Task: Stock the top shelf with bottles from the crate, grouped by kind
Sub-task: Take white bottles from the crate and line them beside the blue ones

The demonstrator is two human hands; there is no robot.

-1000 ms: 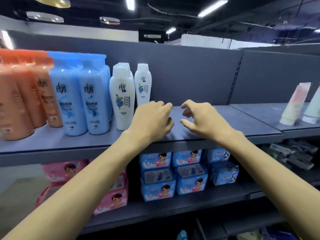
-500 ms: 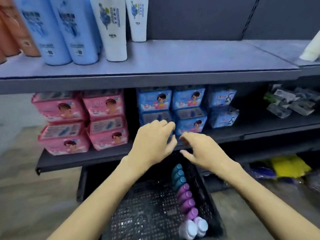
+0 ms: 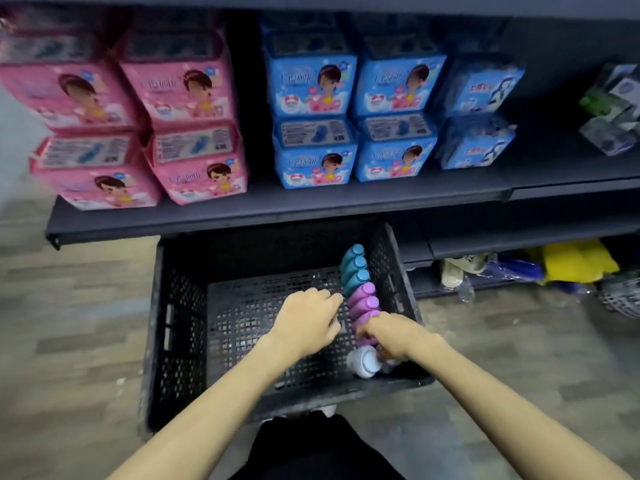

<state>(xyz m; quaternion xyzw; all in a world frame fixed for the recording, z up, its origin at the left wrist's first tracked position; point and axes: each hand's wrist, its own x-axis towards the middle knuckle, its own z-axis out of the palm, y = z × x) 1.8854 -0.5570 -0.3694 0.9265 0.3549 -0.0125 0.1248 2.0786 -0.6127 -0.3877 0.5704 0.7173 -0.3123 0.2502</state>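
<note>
Right hand (image 3: pixel 391 336), curled round a purple plastic bottle (image 3: pixel 363 339) in the black mesh plastic crate (image 3: pixel 180 341) on the floor; left hand (image 3: pixel 308 320) loosely curled, holding nothing.
Head view: best lifted straight up, clear of neighbouring teal plastic bottles (image 3: pixel 353 268) and white-capped bottle (image 3: pixel 363 363).

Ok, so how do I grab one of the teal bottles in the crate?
Grip a teal bottle round its cap end, from above-left: caps point up, the crate wall sits close on the right, purple bottles crowd the near side, only crate floor lies left.
</note>
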